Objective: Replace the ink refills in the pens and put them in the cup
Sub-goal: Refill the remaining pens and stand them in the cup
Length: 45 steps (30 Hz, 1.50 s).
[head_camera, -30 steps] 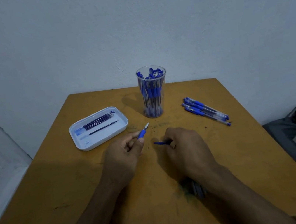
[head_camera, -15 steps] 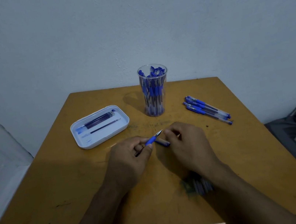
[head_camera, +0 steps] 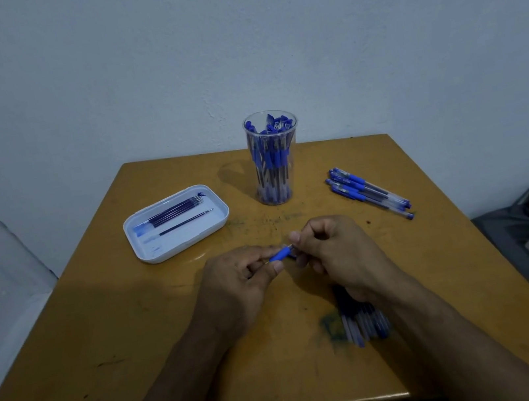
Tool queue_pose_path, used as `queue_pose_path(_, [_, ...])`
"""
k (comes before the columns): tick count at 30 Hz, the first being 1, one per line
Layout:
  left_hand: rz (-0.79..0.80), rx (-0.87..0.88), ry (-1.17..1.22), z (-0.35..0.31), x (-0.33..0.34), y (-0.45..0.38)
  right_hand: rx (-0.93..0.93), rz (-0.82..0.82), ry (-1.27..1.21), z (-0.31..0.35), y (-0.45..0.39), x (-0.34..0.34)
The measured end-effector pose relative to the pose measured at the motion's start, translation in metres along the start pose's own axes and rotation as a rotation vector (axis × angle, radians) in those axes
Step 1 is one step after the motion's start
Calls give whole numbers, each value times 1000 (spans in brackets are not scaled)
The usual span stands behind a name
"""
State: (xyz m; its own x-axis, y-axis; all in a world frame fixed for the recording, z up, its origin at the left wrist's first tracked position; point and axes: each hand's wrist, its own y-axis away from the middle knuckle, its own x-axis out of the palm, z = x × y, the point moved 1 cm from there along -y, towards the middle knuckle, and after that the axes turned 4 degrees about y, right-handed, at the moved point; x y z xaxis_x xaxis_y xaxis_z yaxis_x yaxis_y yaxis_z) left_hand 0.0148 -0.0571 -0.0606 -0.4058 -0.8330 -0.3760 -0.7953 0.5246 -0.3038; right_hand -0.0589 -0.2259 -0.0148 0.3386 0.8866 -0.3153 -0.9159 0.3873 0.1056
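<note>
Tabletop (head_camera: 110, 328): square, ochre-yellow, worn matte surface with dark scuffs and a blue-green ink smear near the front right.
Left hand (head_camera: 235, 288): fingers curled, thumb and forefinger pinching the blue pen section (head_camera: 280, 254), a short rubbery grip piece tilted up to the right.
Right hand (head_camera: 338, 258): fingers curled, fingertips pinching at the upper end of the same blue piece; what else it holds is hidden by the fingers.
Position of hands: together, just above the tabletop centre, nearer the person than the cup.
Cup (head_camera: 274, 157): tall clear plastic cylinder, upright at the far middle, packed with blue-capped pens.
Tray (head_camera: 176, 223): white, shallow, rounded-rectangle plastic, far left; holds thin dark ink refills (head_camera: 176, 210) bunched along its back, 1 lying apart.
Loose pens (head_camera: 368, 192): small row, clear barrels with blue caps and grips, far right, lying flat.
Near pile of pens (head_camera: 361, 320): blurred, clear and blue, under the right wrist.
Wall (head_camera: 232, 49): plain, pale grey-blue, slightly rough.
</note>
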Motion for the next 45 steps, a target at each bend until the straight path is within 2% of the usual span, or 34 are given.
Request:
queue_pose_path(4, [18,-51,76,1,0,0,-1,26,12,1,1,-3])
queue_pose_path(14, [43,-42,87,-2,-4,0,-70,104,49,4,2,-8])
queue_pose_path(19, [35,-37,92,-5,-3,1,-61,-35,208,-1,-1,-5])
queue_pose_path(27, [25,-62,94,-7,-3,0,-41,97,19,5,3,-9])
queue_pose_path(32, [28,-71,105,-6,-2,1,-31,20,69,0,2,-7])
queue_pose_path(38, [17,-84,110,-5,-2,0,-70,102,10,3,2,-10])
queue_pose_path(42, [16,-82,105,-6,-1,0,-41,28,49,-2,1,-9])
queue_pose_path(45, [25,-88,89,-6,-1,-1,-53,50,59,0,1,-10])
